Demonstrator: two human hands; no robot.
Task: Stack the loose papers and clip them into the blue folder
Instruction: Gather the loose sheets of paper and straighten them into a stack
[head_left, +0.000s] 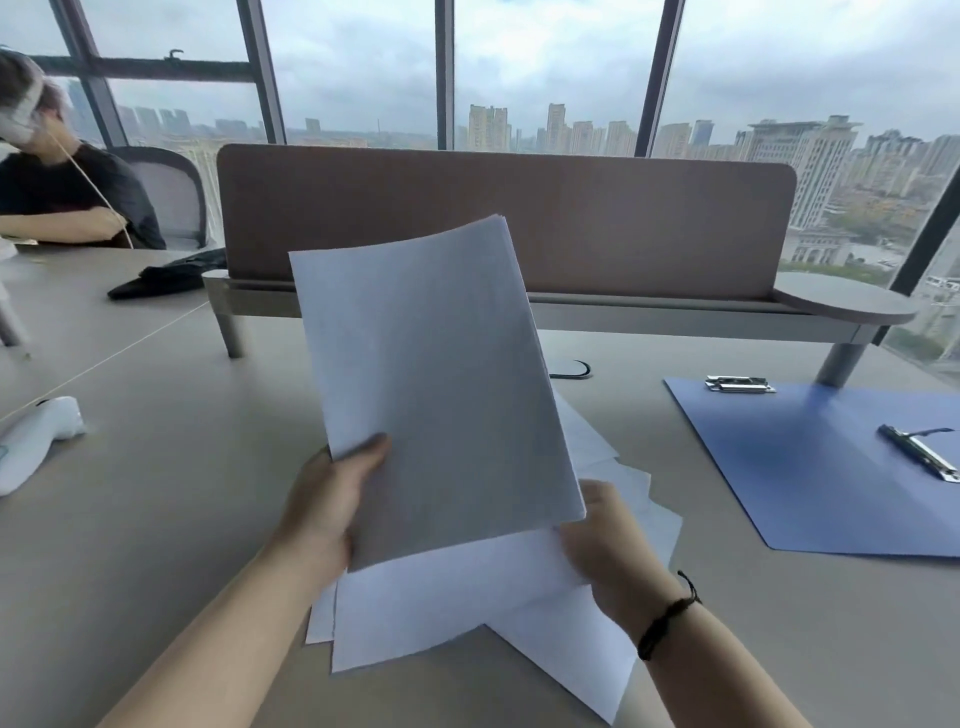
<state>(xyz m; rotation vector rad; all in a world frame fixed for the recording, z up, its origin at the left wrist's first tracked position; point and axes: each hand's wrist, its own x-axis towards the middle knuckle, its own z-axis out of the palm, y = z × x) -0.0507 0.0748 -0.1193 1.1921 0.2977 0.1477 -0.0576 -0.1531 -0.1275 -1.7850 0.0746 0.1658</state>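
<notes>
Gripping a stack (436, 374) at its lower left corner, left hand (327, 501), thumb on the front sheet, stack raised and tilted above the desk (171, 509). Pinching the lower right corner, right hand (608, 545). Below, loose papers (467, 608) spread near the front edge. Toward the right edge, open blue folder (810, 467) lying flat, clip (919, 453) on it.

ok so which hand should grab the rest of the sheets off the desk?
Right, probably. The right hand already touches the loose sheets on the desk, pinching only the lower corner of the held stack. The left hand grips that stack's lower edge and holds it up.
</notes>
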